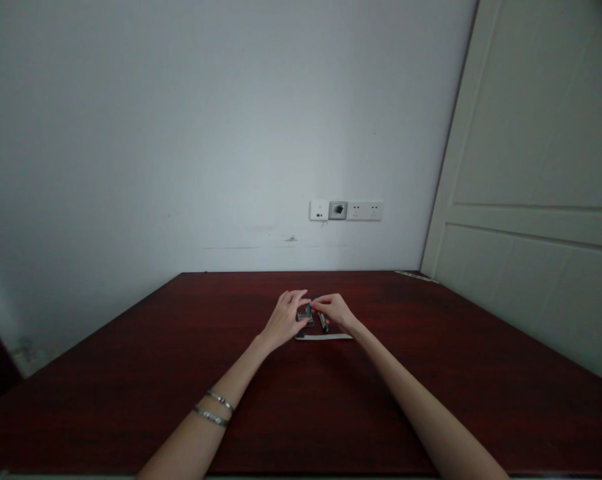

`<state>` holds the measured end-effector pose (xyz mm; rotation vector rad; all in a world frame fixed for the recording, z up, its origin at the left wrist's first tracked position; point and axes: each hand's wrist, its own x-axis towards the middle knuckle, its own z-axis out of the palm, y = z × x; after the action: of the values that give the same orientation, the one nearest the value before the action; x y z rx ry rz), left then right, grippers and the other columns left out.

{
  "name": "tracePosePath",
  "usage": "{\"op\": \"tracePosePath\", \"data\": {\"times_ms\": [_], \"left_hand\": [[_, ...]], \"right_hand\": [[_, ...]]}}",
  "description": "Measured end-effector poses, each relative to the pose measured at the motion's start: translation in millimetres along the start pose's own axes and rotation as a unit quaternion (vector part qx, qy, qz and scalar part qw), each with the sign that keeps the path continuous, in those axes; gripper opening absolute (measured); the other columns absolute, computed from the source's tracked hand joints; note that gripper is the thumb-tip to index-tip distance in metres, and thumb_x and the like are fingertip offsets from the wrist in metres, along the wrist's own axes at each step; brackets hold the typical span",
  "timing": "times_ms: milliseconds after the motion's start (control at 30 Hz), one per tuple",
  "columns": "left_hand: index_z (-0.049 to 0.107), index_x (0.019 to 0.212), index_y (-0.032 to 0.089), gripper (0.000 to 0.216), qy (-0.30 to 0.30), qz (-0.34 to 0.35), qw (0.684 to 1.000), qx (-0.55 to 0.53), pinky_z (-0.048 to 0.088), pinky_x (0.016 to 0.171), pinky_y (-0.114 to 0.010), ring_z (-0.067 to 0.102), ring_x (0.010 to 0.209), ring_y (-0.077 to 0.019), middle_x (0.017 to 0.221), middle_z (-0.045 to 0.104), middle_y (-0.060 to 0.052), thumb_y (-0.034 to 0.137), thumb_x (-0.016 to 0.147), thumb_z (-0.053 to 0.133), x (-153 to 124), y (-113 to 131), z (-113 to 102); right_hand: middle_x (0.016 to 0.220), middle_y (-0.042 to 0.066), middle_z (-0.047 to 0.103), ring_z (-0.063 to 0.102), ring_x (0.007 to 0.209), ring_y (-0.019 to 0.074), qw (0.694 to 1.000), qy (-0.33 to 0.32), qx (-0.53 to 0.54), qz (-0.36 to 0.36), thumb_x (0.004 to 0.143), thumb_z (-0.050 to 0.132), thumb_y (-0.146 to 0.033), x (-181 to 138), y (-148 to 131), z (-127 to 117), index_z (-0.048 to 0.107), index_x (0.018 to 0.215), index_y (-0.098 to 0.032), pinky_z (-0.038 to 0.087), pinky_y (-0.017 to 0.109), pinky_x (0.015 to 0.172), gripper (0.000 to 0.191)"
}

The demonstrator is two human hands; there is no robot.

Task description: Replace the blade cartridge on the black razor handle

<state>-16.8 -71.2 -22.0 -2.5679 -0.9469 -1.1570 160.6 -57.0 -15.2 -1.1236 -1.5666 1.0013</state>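
My left hand (pixel 285 317) is curved around a small teal-and-grey part (pixel 308 311), thumb below and index finger above. The other left fingers are raised and spread. From the right, my right hand (pixel 335 309) pinches at the top edge of the same part, its thumb and index finger together. The part is too small to make out its kind. Below my right fingers lies a short dark piece with a light side (pixel 323 323). Nearer to me, a long flat pale strip (pixel 325 337) with a dark left end rests crosswise, its right end by my right wrist.
The dark red wooden table (pixel 301 413) runs back to a white wall with a row of sockets (pixel 365 211). A pale panelled door (pixel 531 220) stands along the right. A thin light strip (pixel 415 276) lies at the table's far right corner.
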Motion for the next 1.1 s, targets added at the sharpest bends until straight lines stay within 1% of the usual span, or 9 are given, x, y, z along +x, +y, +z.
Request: {"op": "tracePosePath", "data": {"times_ms": [100, 333, 533, 633, 700, 800, 900, 1000, 1100], "left_hand": [[0.037, 0.126, 0.019, 0.059, 0.006, 0.000, 1.000, -0.007, 0.031, 0.101, -0.046, 0.043, 0.117, -0.0231, 0.124, 0.052, -0.011, 0.024, 0.074, 0.063, -0.1, -0.2, 0.3], [0.044, 0.122, 0.022, 0.052, 0.000, -0.015, 1.000, -0.027, 0.035, 0.099, -0.046, 0.043, 0.117, -0.0238, 0.126, 0.051, -0.011, 0.022, 0.073, 0.063, 0.8, 1.1, -1.1], [0.035, 0.130, 0.022, 0.062, -0.009, -0.025, 0.999, -0.048, 0.034, 0.100, -0.045, 0.040, 0.122, -0.0219, 0.127, 0.051, -0.010, 0.022, 0.074, 0.063, 1.7, 2.3, -4.2], [0.037, 0.130, 0.022, 0.064, 0.003, -0.036, 0.998, -0.050, 0.034, 0.101, -0.044, 0.038, 0.124, -0.0223, 0.129, 0.049, -0.010, 0.024, 0.073, 0.065, 1.8, -0.1, -2.9], [0.040, 0.129, 0.021, 0.063, 0.019, -0.046, 0.997, -0.052, 0.035, 0.101, -0.045, 0.038, 0.124, -0.0235, 0.128, 0.049, -0.010, 0.026, 0.071, 0.067, 1.7, -3.1, -0.4], [0.051, 0.120, 0.020, 0.051, 0.046, -0.055, 0.995, -0.065, 0.038, 0.098, -0.045, 0.043, 0.119, -0.0239, 0.120, 0.056, -0.009, 0.029, 0.072, 0.066, 1.7, -7.4, 4.2], [0.061, 0.108, 0.020, 0.033, 0.065, -0.074, 0.992, -0.079, 0.043, 0.094, -0.041, 0.052, 0.109, -0.0218, 0.111, 0.061, -0.009, 0.029, 0.076, 0.063, 2.0, -9.1, 6.9], [0.066, 0.099, 0.022, 0.022, 0.076, -0.092, 0.989, -0.085, 0.046, 0.089, -0.037, 0.058, 0.100, -0.0196, 0.105, 0.063, -0.007, 0.028, 0.079, 0.060, 2.4, -8.3, 7.0], [0.068, 0.093, 0.022, 0.018, 0.083, -0.098, 0.988, -0.083, 0.048, 0.085, -0.035, 0.060, 0.095, -0.0186, 0.100, 0.065, -0.006, 0.028, 0.079, 0.058, 2.5, -7.3, 6.6]], "right_hand": [[0.048, -0.002, 0.055, 0.038, 0.031, 0.0026, 1.000, 0.002, 0.002, 0.005, 0.067, 0.062, -0.031, 0.0, 0.3, -0.1, 0.067, 0.065, -0.010, 0.029, 0.014, 0.028, 0.022], [0.046, -0.003, 0.053, 0.037, 0.031, 0.0026, 1.000, 0.000, 0.016, 0.009, 0.065, 0.064, -0.032, -0.5, 0.9, -0.8, 0.067, 0.064, -0.010, 0.028, 0.014, 0.028, 0.022], [0.054, 0.001, 0.060, 0.040, 0.034, 0.0025, 0.999, 0.008, 0.036, 0.021, 0.064, 0.063, -0.032, -4.3, -6.4, -0.3, 0.068, 0.065, -0.011, 0.028, 0.014, 0.030, 0.022], [0.056, 0.001, 0.061, 0.040, 0.036, 0.0028, 0.998, 0.020, 0.054, 0.020, 0.063, 0.063, -0.033, -5.0, -8.7, 1.4, 0.067, 0.064, -0.011, 0.028, 0.013, 0.030, 0.023], [0.057, 0.002, 0.061, 0.042, 0.038, 0.0037, 0.997, 0.038, 0.069, 0.010, 0.063, 0.062, -0.033, -4.6, -8.7, 2.9, 0.067, 0.065, -0.011, 0.030, 0.013, 0.030, 0.023], [0.061, 0.004, 0.063, 0.047, 0.045, 0.0063, 0.993, 0.069, 0.090, -0.015, 0.063, 0.062, -0.036, -4.2, -8.4, 5.3, 0.067, 0.069, -0.010, 0.032, 0.013, 0.031, 0.027], [0.065, 0.005, 0.064, 0.051, 0.049, 0.0084, 0.991, 0.086, 0.103, -0.020, 0.062, 0.062, -0.039, -5.2, -9.8, 7.4, 0.067, 0.074, -0.010, 0.034, 0.014, 0.031, 0.031], [0.065, 0.005, 0.063, 0.052, 0.052, 0.0096, 0.989, 0.093, 0.110, -0.027, 0.062, 0.062, -0.040, -6.4, -11.8, 8.9, 0.067, 0.075, -0.010, 0.036, 0.014, 0.031, 0.033], [0.067, 0.006, 0.064, 0.053, 0.053, 0.0103, 0.989, 0.095, 0.112, -0.032, 0.062, 0.062, -0.041, -6.9, -11.7, 10.4, 0.066, 0.076, -0.010, 0.036, 0.014, 0.031, 0.034]]}}
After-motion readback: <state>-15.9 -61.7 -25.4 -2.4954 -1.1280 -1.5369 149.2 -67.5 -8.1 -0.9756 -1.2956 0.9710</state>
